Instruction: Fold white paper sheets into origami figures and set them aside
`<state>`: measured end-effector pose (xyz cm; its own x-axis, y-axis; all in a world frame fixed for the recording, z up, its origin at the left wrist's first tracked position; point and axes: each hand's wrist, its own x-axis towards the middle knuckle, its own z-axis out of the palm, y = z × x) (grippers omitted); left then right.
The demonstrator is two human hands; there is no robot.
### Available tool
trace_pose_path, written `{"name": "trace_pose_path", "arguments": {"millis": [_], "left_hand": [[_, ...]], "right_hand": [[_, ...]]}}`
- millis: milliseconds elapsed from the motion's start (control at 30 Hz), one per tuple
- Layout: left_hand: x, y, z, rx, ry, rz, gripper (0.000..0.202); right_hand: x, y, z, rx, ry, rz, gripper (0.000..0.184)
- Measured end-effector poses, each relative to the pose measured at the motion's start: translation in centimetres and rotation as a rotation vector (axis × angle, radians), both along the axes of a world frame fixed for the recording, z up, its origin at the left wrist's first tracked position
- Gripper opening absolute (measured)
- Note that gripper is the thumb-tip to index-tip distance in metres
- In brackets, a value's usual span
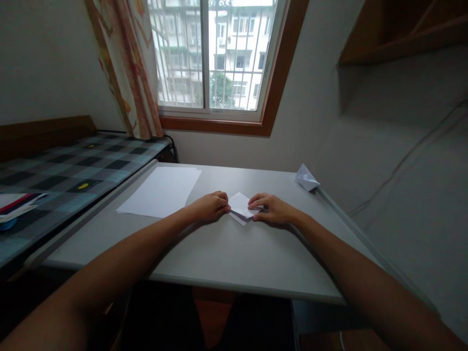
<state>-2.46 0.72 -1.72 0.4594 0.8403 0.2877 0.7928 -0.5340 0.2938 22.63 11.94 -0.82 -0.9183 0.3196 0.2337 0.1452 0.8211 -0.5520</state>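
A pale worktop [234, 258] stretches in front of a barred window [183, 53], with white sheets [161, 191] lying on its far left. Near the middle, the left hand [211, 206] and right hand [274, 208] each have the grip closed on a folded paper [239, 204] between them: the left pinches its left corner, the right clasps its right side, fingers on top. A paper boat [306, 179] sits by the worktop's far right corner.

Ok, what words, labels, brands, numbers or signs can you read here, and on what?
No text can be read.
White window rail: small mark, too small to read.
Folded paper in the hands, loose sheets, paper boat: no writing visible.
Bedspread's yellow patches: no legible letters.
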Motion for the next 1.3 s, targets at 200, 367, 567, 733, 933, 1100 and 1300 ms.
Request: {"name": "trace_pose_path", "arguments": {"millis": [200, 367, 567, 733, 933, 1100, 1300], "left_hand": [[0.4, -0.2, 0.0, 0.026, 0.0, 0.109, 0.027], [0.9, 0.4, -0.8, 0.006, -0.074, 0.189, 0.029], [1.2, 1.2, -1.0, 0.024, -0.104, 0.107, 0.022], [1.4, 1.3, -0.9, 0.012, -0.105, 0.076, 0.032], [1.8, 1.3, -1.2, -0.03, -0.166, 0.178, 0.04], [2.0, 1.5, -1.3, -0.081, -0.211, 0.341, 0.03], [2.2, 1.3, -1.3, -0.049, -0.149, 0.54, 0.031]], "right_hand": [[-0.5, 0.0, -0.2, 0.024, 0.0, -0.113, 0.028], [-1.4, -0.4, -0.9, 0.096, 0.057, -0.318, 0.024], [-1.5, -0.8, -1.0, 0.103, 0.137, -0.382, 0.018], [-0.9, -1.0, -0.6, 0.071, 0.124, -0.277, 0.015], [-1.7, -0.5, -1.4, -0.026, 0.135, -0.365, 0.021], [-2.5, -0.1, -2.1, -0.134, 0.192, -0.451, 0.028], [-2.9, -0.1, -2.0, 0.014, 0.149, -0.525, 0.023]]}}
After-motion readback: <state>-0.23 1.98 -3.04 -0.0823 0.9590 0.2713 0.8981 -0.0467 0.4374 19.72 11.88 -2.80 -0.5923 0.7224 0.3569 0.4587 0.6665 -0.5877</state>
